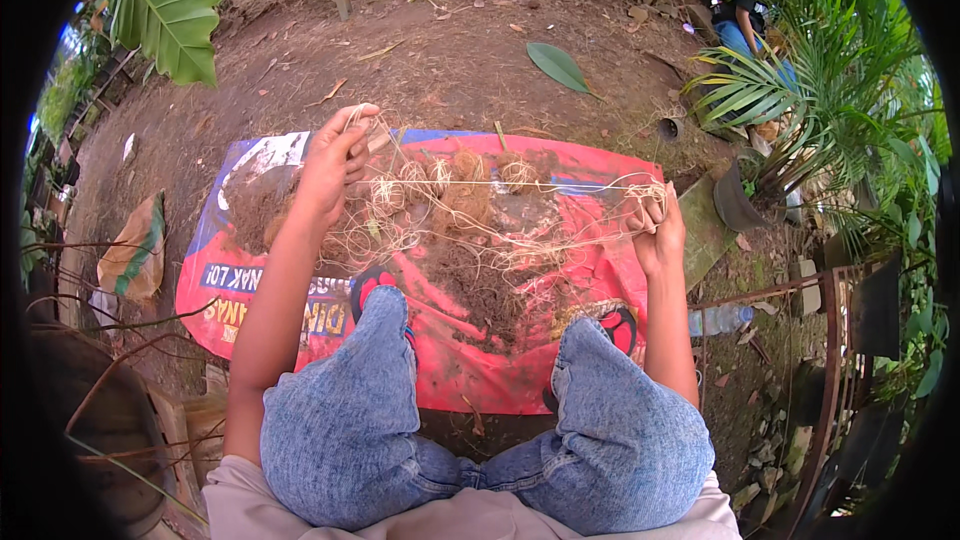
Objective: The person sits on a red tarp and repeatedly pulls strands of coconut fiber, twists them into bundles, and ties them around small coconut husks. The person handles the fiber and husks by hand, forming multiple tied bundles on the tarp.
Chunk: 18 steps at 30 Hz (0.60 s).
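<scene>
Pale string (490, 182) stretches taut between my two raised hands, with loose strands trailing below. My left hand (335, 162) is closed, pinching the string near the fingertips. On the other side, my right hand (655, 225) is curled shut around a bundle of the same string. Beneath them a red printed plastic sheet (600, 285) lies on the ground. It bears a tangle of loose string (540, 252), a heap of dark soil and fibre (490, 305), and several round brown fibre clumps (468, 202), some apparently wound with string.
A person (740, 25) crouches at the far right behind palm fronds (760, 85). A dark plant pot (737, 198) and a clear plastic bottle (722, 319) lie to the right. At left sits a sack (135, 248). A large green leaf (558, 67) rests on the bare soil ahead.
</scene>
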{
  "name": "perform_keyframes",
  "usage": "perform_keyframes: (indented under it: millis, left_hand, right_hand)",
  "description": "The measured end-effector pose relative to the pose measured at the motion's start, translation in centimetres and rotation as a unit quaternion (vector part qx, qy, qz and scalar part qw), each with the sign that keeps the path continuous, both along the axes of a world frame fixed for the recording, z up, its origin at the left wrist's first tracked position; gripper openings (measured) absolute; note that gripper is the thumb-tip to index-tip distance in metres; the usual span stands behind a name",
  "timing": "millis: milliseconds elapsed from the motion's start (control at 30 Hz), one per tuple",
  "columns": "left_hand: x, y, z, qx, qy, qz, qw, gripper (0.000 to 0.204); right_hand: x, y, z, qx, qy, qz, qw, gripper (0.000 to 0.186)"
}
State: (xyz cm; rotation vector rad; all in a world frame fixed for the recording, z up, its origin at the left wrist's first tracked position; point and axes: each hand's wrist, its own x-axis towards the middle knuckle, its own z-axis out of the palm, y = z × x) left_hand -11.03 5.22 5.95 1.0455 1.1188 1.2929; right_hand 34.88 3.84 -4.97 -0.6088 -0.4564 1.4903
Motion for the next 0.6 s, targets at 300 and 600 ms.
perform_keyframes:
  millis: [300,600]
  left_hand:
    - [-8.1,1.9,1.9,0.133,-0.038,0.25,0.958,0.036]
    - [-6.1,0.9,2.6,0.122,0.13,0.128,0.976,0.034]
  right_hand:
    - [14.2,0.2,-5.3,-0.157,0.036,-0.305,0.939,0.026]
    - [4.3,-0.4,-3.6,-0.182,-0.296,-0.187,0.919,0.011]
